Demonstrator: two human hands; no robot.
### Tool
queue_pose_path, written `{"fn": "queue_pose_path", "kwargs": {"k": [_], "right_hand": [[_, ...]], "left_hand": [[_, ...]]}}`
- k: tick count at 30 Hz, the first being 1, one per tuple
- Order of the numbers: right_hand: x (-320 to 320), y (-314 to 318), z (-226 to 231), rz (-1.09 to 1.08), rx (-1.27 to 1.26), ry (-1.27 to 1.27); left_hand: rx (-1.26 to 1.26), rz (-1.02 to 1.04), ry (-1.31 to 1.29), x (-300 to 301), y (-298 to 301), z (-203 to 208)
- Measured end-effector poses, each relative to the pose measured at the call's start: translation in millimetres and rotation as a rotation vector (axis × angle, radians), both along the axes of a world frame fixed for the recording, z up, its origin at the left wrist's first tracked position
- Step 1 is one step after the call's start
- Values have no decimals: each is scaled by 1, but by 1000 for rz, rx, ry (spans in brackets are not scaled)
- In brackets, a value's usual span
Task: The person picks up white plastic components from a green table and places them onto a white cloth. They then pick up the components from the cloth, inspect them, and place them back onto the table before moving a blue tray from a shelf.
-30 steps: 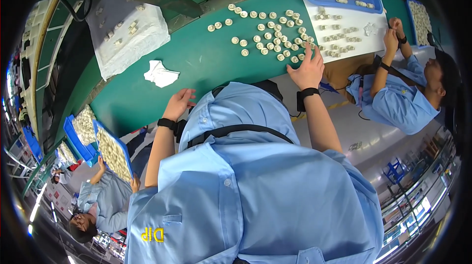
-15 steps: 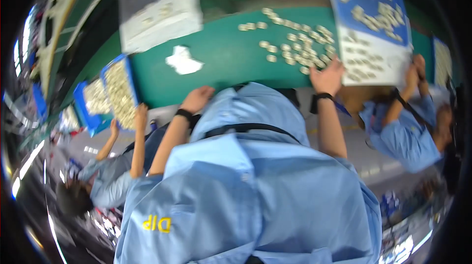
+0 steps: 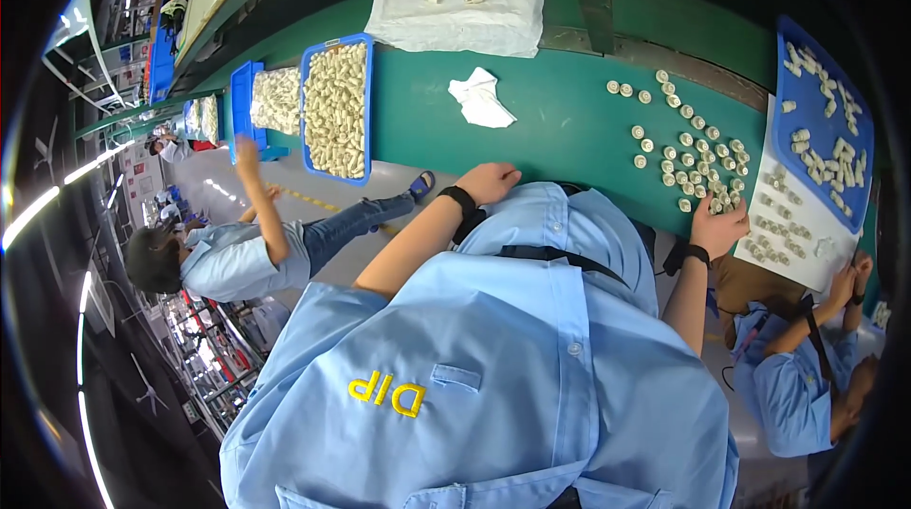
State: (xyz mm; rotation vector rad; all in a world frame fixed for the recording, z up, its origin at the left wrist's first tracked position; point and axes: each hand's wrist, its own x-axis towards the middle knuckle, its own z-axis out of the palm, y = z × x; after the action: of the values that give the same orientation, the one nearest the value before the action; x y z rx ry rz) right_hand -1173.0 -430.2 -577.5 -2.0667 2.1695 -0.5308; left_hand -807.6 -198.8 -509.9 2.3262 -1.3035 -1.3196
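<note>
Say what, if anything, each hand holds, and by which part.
Nothing shows in the left hand. The right hand is at the white parts; whether it grips one cannot be told.

The person's bare left forearm (image 3: 410,245) slants inward and forward across the front of the body to the left hand (image 3: 488,184), which sits close to the belly, back upward, fingers loosely curled toward the right. The bare right forearm (image 3: 687,308) reaches more nearly straight ahead. The right hand (image 3: 718,225) lies farther out, fingers bent and partly spread, well apart from the left; its palm is hidden.
</note>
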Motion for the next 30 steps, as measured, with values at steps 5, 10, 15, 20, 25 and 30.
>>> {"fn": "queue_pose_path", "kwargs": {"k": [5,10,15,20,25,30], "right_hand": [[0,3,-5,-33,-1,25],[-4,-4,-23,-67,-89,16],[2,-2,-15,-152,-11,-136],[1,-2,-14,-172,2,-124],[2,-4,-18,-198,-16,-149],[-1,-5,-23,-182,-16,-154]], "left_hand": [[40,-56,-20,7,1,-9],[58,-34,36,8,1,-9],[46,-37,54,10,1,-10],[66,-54,44,6,-5,-9],[78,-83,60,2,-11,-7],[45,-136,29,4,-9,-14]]}}
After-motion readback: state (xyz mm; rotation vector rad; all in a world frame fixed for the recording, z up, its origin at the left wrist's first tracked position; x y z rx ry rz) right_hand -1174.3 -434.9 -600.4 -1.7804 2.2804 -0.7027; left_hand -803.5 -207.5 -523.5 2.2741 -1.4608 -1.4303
